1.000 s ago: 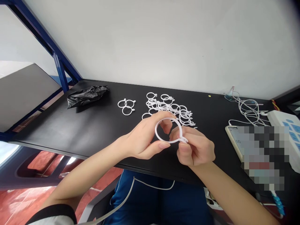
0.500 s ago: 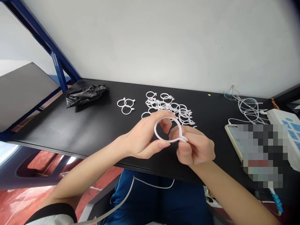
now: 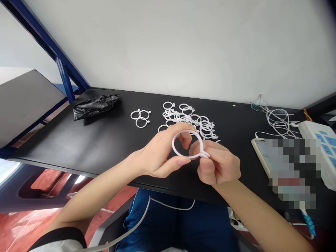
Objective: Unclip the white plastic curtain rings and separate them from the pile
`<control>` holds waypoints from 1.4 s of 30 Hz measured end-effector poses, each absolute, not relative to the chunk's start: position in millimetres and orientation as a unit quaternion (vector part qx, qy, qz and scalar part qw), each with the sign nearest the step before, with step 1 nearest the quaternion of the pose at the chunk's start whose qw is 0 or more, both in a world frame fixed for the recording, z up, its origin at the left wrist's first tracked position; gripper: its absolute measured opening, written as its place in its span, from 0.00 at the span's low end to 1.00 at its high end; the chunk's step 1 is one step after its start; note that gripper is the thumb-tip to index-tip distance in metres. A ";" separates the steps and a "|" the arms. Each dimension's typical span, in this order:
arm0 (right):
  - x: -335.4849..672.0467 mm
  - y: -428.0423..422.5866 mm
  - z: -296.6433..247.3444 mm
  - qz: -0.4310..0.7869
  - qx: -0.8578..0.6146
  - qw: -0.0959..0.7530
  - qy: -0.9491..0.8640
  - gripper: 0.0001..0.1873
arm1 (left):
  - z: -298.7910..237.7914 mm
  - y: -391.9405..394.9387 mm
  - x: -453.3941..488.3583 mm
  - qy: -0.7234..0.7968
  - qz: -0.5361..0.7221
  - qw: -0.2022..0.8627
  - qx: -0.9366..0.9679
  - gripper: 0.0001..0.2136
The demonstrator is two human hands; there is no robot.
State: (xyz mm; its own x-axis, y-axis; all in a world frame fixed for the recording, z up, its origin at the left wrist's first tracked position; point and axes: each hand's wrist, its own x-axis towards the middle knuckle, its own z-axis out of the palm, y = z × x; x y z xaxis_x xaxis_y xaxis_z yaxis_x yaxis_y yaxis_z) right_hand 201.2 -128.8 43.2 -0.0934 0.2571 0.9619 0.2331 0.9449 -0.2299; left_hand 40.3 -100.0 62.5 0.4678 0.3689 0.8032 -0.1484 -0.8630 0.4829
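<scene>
Between my two hands, above the near part of the desk, is a white plastic curtain ring (image 3: pixel 175 149) with a small eyelet at its lower right. My left hand (image 3: pixel 161 154) curls around the ring's left side, thumb on the lower rim and fingers at the top. My right hand (image 3: pixel 220 162) pinches the ring near the eyelet between thumb and fingers. Behind the hands lies a loose pile of similar white rings (image 3: pixel 183 117), partly hidden by my fingers. Left of the pile, a group of 3 white rings (image 3: pixel 141 122) lies touching on the desk.
The black desk (image 3: pixel 105 147) meets a pale wall at the back. A crumpled black plastic bag (image 3: pixel 96 106) lies at the left. On the right are a phone (image 3: pixel 262 154) with a partly blurred screen, tangled white cables (image 3: pixel 279 120), glasses (image 3: pixel 258 105) and a white power strip (image 3: pixel 319 147).
</scene>
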 end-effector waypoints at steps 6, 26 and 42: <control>200.7 -127.9 45.8 -0.011 -0.172 0.650 -0.740 0.06 | 60.0 -99.8 38.6 0.080 0.506 0.242 0.824 0.20; 202.2 -122.5 42.5 -0.062 -0.238 0.644 -0.725 0.04 | 73.7 -90.0 30.4 0.103 0.499 0.153 0.847 0.19; 202.9 -114.7 36.9 -0.018 -0.318 0.650 -0.690 0.11 | 40.5 -50.3 -75.6 0.450 0.331 0.028 0.828 0.14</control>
State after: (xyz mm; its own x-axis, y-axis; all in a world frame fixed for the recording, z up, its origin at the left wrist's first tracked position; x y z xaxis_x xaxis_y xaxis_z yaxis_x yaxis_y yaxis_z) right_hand 202.9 -114.7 36.9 0.0470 0.4150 0.9086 0.4616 0.7976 -0.3882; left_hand -75.6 -50.3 40.5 0.3744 0.7652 0.5237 0.7277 -0.5925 0.3455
